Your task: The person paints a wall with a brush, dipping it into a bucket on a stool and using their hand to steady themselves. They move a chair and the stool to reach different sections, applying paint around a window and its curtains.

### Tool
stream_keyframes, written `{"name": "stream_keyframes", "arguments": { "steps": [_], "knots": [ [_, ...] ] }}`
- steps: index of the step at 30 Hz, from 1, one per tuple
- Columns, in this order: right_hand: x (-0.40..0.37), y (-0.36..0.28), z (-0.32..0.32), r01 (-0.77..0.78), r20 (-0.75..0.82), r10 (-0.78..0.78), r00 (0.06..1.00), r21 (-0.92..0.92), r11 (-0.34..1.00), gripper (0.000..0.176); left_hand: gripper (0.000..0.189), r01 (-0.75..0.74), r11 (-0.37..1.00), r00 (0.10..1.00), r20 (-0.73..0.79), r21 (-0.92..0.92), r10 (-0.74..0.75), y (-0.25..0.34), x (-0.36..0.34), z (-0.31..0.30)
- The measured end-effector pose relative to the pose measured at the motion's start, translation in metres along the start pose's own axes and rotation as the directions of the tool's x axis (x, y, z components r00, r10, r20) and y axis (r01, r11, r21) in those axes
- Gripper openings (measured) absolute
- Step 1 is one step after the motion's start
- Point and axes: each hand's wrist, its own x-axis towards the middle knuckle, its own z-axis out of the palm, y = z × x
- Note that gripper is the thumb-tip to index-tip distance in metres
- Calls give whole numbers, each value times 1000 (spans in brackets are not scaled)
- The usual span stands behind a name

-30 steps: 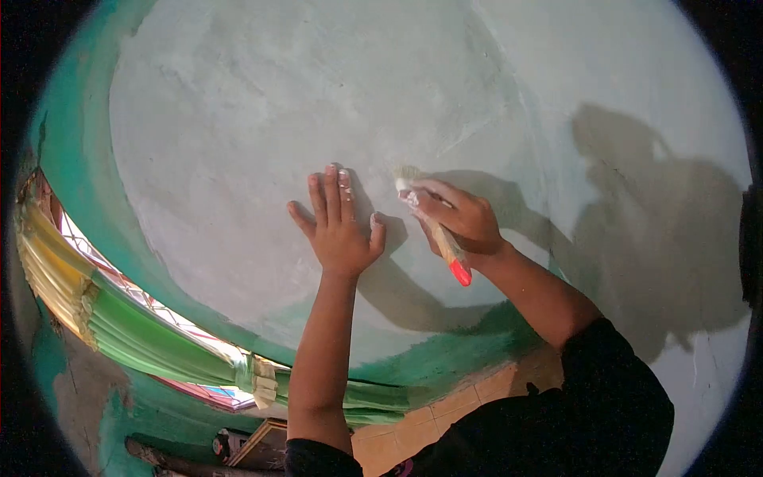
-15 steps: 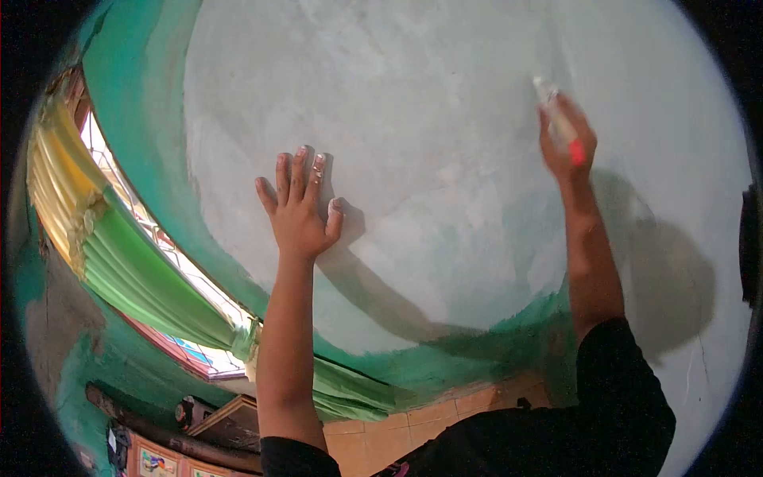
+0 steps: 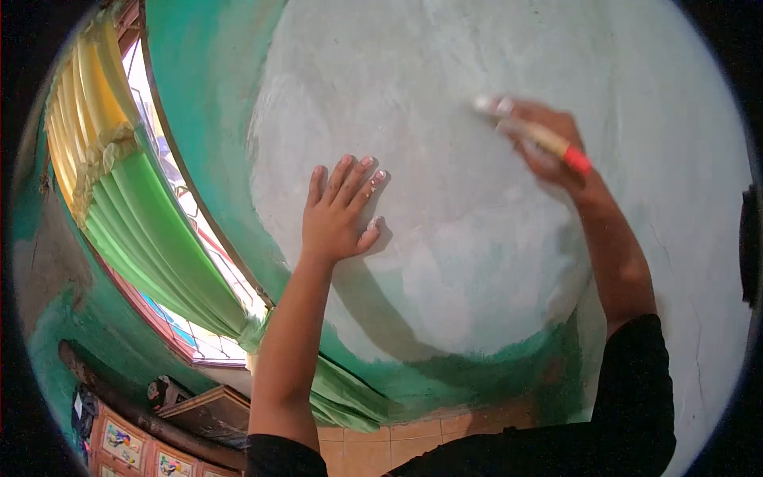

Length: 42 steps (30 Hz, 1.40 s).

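Note:
My left hand point(image 3: 338, 219) lies flat against the wall point(image 3: 445, 262), fingers apart, with white paint on some fingertips and the thumb. The wall bears a large whitish patch over green paint. My right hand point(image 3: 548, 131) grips a paintbrush point(image 3: 540, 137) with a pale wooden handle and a red end. Its white-coated tip points left, close to the whitish patch, and is blurred by motion. White paint also covers parts of the right fingers.
On the left, a yellow and green curtain point(image 3: 159, 230) is tied beside a barred window point(image 3: 214, 250). Below it stands a wooden cabinet point(image 3: 131, 433) with pictures on its doors. Orange floor tiles point(image 3: 413, 441) show at the bottom. A dark object point(image 3: 749, 246) sits at the right edge.
The paintbrush in my right hand has swung from pointing up to pointing left and sits lower in view. My left hand stays flat on the wall while the view has shifted.

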Motion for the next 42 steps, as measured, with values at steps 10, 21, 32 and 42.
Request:
{"name": "stream_keyframes", "arguments": {
  "steps": [10, 21, 32, 42],
  "knots": [
    [-38, -98, 55, 347, 399, -354, 846, 92, 933, 35, 64, 82, 997, 989, -123, -8, -83, -6, -10, 3],
    [79, -10, 30, 129, -82, -160, 984, -301, 945, 21, 74, 331, 942, 905, -261, -60, -335, -4, -20, 11],
    [39, -113, 84, -259, 808, -103, 581, 303, 917, 34, 66, 262, 944, 928, -215, -199, -303, -6, -44, 13],
    [111, -74, 81, 221, 73, -209, 975, -295, 929, 24, 69, 372, 888, 878, -207, -271, -431, 1, -62, 17]
  ]
}}
